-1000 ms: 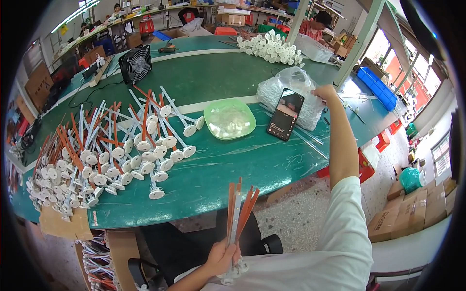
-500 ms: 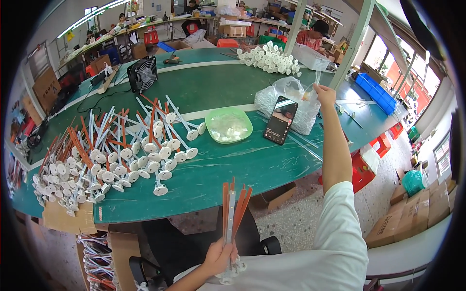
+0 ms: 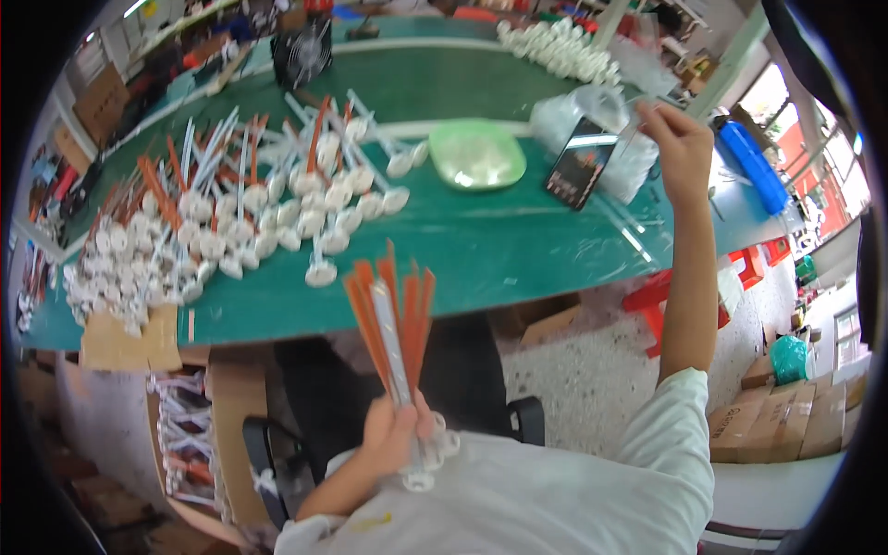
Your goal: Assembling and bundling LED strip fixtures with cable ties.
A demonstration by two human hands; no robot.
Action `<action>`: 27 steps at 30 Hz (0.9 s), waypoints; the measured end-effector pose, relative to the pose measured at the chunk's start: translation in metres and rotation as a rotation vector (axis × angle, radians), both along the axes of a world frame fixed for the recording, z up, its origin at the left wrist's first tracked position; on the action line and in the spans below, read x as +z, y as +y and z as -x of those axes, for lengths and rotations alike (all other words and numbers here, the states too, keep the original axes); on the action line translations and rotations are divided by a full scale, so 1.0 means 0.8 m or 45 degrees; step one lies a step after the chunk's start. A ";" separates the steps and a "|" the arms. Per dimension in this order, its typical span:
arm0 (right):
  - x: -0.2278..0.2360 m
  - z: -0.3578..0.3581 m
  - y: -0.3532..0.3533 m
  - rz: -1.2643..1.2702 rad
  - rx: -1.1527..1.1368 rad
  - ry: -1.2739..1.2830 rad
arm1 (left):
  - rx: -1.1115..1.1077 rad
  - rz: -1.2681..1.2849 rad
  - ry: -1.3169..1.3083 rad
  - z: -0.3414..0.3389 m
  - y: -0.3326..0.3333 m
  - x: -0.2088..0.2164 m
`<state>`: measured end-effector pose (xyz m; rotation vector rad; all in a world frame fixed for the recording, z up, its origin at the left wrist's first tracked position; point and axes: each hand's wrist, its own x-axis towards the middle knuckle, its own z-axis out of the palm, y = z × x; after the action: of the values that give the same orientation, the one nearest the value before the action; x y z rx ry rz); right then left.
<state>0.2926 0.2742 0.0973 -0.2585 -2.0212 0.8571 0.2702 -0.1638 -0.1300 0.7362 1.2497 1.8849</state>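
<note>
My left hand is closed low in front of my shirt, round a bundle of flat strips. Most of the strips are orange and one is silver, and white round discs show at their lower ends. At the upper right, my right hand is raised beside a clear plastic bag with its fingertips pinched together. Something thin and see-through seems to hang from them, too blurred to name. Between the bag and a pale green bowl stands a tilted black phone, its screen lit.
Many orange and silver strips with white discs lie heaped on the green table at left. A fan and a white pile of discs sit farther back. A carton of similar pieces stands below left; red stools are at right.
The view has tipped downward, so the table sits higher in the picture and blurs. My right hand stays raised by the bag, its fingers now turned more to the left. The left hand still holds the bundle.
</note>
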 end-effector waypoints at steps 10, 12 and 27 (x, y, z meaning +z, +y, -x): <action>-0.140 0.077 -0.147 -0.894 0.659 -0.887 | 0.353 -0.082 0.043 0.028 -0.053 0.013; -0.136 0.083 -0.152 -0.810 0.719 -0.932 | 0.391 -0.070 0.039 0.028 -0.062 0.008; -0.124 0.044 -0.151 -0.648 0.307 -0.644 | 0.218 0.096 -0.004 0.026 -0.057 0.014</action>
<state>0.2572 0.1531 -0.0016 0.0697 -2.7066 0.4077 0.2493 -0.2097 -0.1190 0.6025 1.4118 1.9616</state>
